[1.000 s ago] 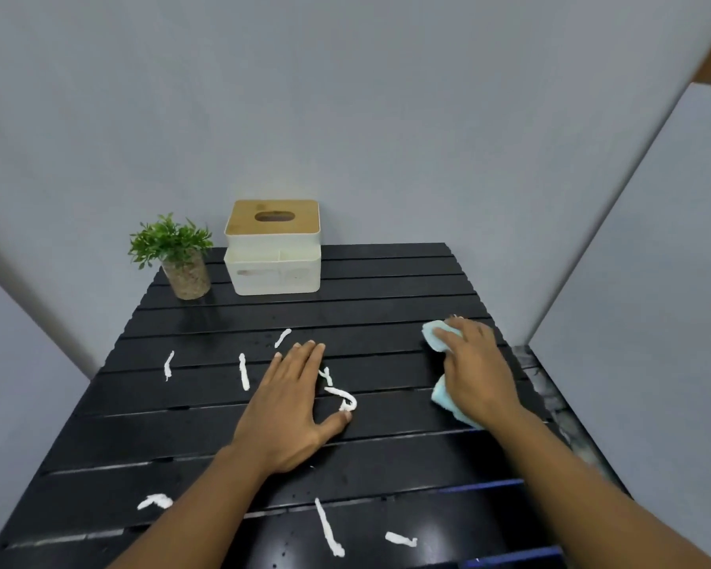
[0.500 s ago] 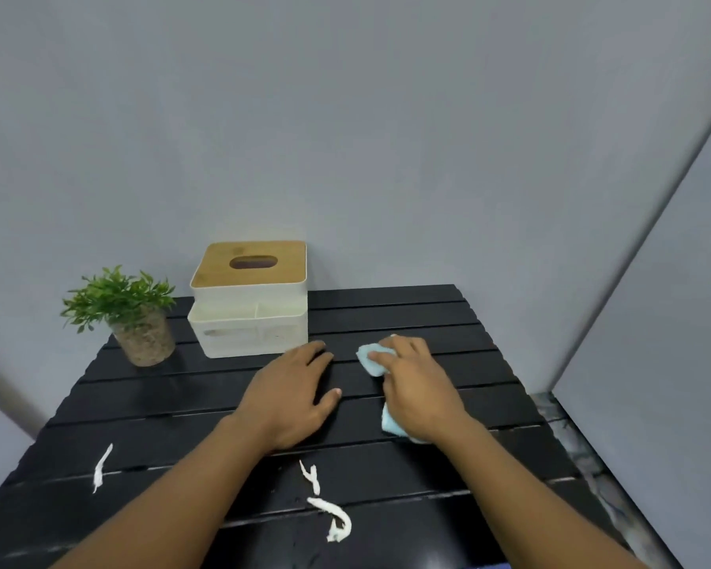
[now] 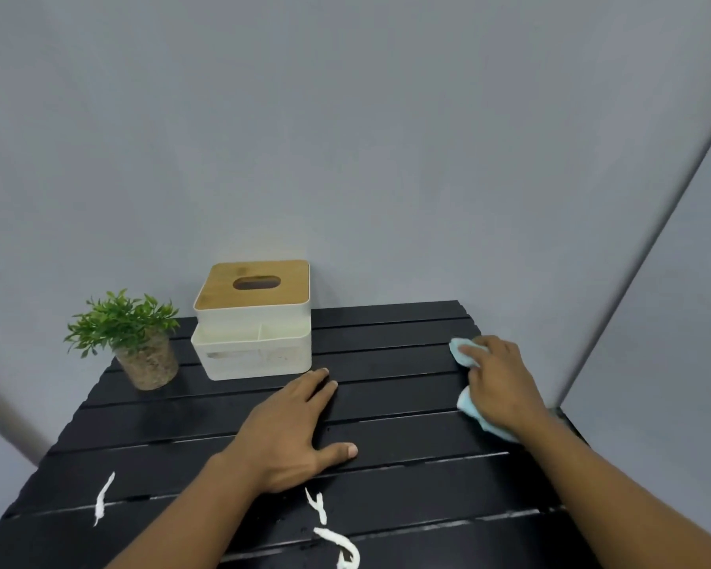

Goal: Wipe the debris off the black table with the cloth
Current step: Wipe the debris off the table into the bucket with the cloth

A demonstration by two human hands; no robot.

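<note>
The black slatted table (image 3: 386,355) fills the lower half of the view. My right hand (image 3: 503,384) presses a light blue cloth (image 3: 466,404) flat on the table near its right edge. My left hand (image 3: 292,433) lies palm down in the middle of the table, fingers together, holding nothing. White shreds of debris lie on the near slats: one strip (image 3: 103,496) at the left, a small piece (image 3: 317,505) and a larger curl (image 3: 341,546) just in front of my left wrist.
A white tissue box with a wooden lid (image 3: 255,318) stands at the back of the table. A small green plant in a glass pot (image 3: 140,342) stands to its left. Grey walls close in behind and on the right.
My right hand has slid the cloth from the table's middle out to the right edge. My left hand has stayed flat in the middle. The view has shifted a little.
</note>
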